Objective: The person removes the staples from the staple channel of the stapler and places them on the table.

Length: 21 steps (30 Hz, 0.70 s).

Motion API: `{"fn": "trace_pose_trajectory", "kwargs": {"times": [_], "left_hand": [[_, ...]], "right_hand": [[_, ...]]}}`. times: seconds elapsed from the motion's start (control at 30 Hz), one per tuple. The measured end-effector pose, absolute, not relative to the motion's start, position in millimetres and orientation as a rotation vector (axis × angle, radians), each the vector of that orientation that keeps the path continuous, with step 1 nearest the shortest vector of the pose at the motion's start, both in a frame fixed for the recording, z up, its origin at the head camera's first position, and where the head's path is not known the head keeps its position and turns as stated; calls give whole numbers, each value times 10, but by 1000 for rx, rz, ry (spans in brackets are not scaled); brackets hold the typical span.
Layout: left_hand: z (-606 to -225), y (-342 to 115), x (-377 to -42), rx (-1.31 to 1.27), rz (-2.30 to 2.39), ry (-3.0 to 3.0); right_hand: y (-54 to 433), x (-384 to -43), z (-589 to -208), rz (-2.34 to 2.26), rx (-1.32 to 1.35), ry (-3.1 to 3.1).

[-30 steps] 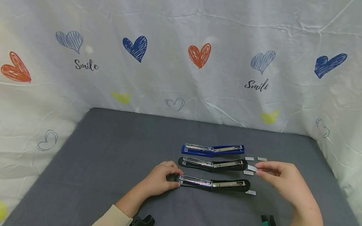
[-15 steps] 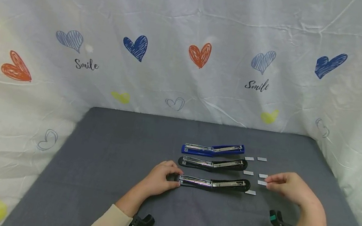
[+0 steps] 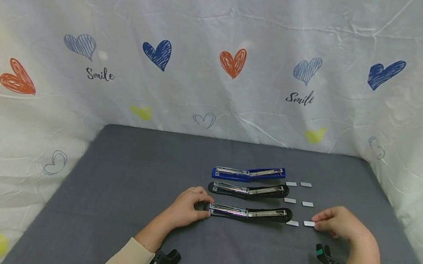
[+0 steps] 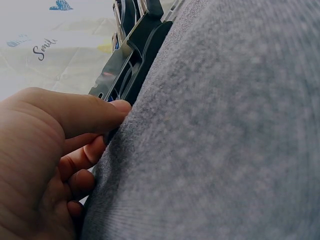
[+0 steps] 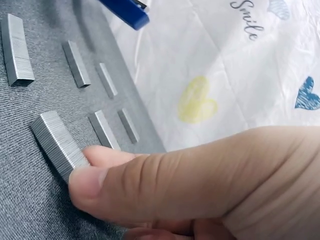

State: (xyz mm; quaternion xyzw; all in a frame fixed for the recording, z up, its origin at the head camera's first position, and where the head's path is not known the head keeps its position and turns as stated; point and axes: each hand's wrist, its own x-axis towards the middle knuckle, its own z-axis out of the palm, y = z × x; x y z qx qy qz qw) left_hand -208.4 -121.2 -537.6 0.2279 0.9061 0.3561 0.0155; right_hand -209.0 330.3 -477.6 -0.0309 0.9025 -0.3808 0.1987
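Three opened staplers lie in a row in the head view: a blue stapler (image 3: 248, 173) at the back, a black stapler (image 3: 248, 190) in the middle and another black stapler (image 3: 250, 213) nearest. My left hand (image 3: 187, 209) grips the left end of the nearest one between thumb and fingers; the left wrist view shows the thumb at its dark edge. With thumb and fingertip, my right hand (image 3: 344, 226) pinches a strip of staples (image 5: 56, 142) close over the cloth, right of that stapler. Beside it lies another staple strip (image 5: 18, 50).
More staple strips lie in pairs at the right ends of the other staplers, including one strip (image 3: 306, 184) at the back and one strip (image 3: 307, 204) in the middle. Grey cloth (image 3: 137, 175) covers the table. A white curtain (image 3: 197, 17) with printed hearts hangs behind.
My right hand has moved right and toward the front with the pinched staple strip, from beside the middle stapler to beside the nearest one. My left hand has stayed on the nearest stapler.
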Motion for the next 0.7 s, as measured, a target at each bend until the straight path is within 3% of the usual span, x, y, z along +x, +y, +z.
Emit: {"fn": "trace_pose_trajectory", "kwargs": {"times": [0.7], "left_hand": [[-5184,-1297,-2144,773,911,2782]], "right_hand": [[3129,-2087,-4505,-877,-90,2672]]}}
